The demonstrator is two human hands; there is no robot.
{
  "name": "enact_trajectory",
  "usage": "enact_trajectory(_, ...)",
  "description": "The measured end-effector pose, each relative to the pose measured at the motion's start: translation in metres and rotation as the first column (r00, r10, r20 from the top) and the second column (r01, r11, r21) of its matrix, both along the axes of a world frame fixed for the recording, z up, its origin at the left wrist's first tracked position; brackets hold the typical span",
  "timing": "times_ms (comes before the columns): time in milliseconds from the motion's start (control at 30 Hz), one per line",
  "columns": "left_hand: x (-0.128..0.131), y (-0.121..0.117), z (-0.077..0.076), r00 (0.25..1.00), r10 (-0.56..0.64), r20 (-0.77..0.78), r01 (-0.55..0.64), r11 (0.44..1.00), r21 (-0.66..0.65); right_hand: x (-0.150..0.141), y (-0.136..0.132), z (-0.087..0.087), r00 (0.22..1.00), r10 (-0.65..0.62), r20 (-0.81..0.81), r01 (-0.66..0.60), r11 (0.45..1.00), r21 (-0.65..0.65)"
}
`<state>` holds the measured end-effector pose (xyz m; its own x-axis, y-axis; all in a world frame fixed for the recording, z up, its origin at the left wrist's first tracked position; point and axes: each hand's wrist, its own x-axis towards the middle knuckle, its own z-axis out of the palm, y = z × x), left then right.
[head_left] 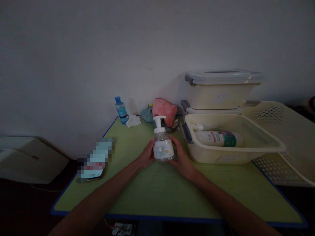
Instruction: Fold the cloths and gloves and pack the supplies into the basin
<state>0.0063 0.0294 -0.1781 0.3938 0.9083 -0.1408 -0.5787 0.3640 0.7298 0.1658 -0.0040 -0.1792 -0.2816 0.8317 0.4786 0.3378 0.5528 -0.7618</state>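
A clear pump bottle (pixel 163 149) with a white pump head and a white label is held between both my hands, over the middle of the green table (pixel 157 193). My left hand (pixel 147 154) grips its left side, and my right hand (pixel 180 159) closes on its right side. The bottle is upright, tilted slightly. Some of my fingers are hidden behind it. Just beyond it lie a pink cloth (pixel 164 109) and a grey-blue cloth (pixel 147 114), against the wall.
To the right, an open cream bin (pixel 236 155) holds a white bottle (pixel 214 138) lying on its side. Behind it stand stacked lidded boxes (pixel 219 95) and a perforated basket (pixel 290 131). A blue bottle (pixel 121 111), a crumpled tissue (pixel 133 121) and a blurred-out phone (pixel 97 160) are on the left.
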Motion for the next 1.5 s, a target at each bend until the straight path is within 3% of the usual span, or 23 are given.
enact_trajectory(367,0.005,0.000,-0.005,0.991,0.094,-0.097,-0.087,0.994,0.073,-0.003,0.002,0.002,0.994,0.017,-0.107,-0.035,0.985,-0.169)
enact_trajectory(567,0.010,0.001,-0.010,0.933,0.285,-0.220,-0.249,0.953,0.175,-0.005,0.002,0.005,0.995,0.074,-0.066,-0.086,0.977,-0.196)
enact_trajectory(767,0.015,-0.005,0.001,0.880,0.375,-0.291,-0.267,0.898,0.351,-0.008,-0.002,0.012,0.991,0.110,-0.082,-0.126,0.965,-0.230)
enact_trajectory(1067,0.017,-0.006,0.008,0.827,0.424,-0.369,-0.280,0.880,0.383,-0.014,-0.004,0.014,0.997,0.035,-0.074,-0.053,0.962,-0.267)
enact_trajectory(1233,0.014,-0.008,0.007,0.851,0.402,-0.339,-0.247,0.874,0.418,-0.013,-0.006,0.017,0.996,-0.004,-0.090,-0.018,0.970,-0.241)
enact_trajectory(1367,0.013,-0.014,0.019,0.860,0.394,-0.323,-0.236,0.870,0.433,-0.019,-0.011,0.019,0.985,-0.007,-0.173,-0.033,0.973,-0.229)
enact_trajectory(1500,0.011,-0.024,0.043,0.827,0.464,-0.318,-0.307,0.846,0.436,-0.033,-0.025,0.032,0.956,-0.044,-0.292,-0.030,0.970,-0.243)
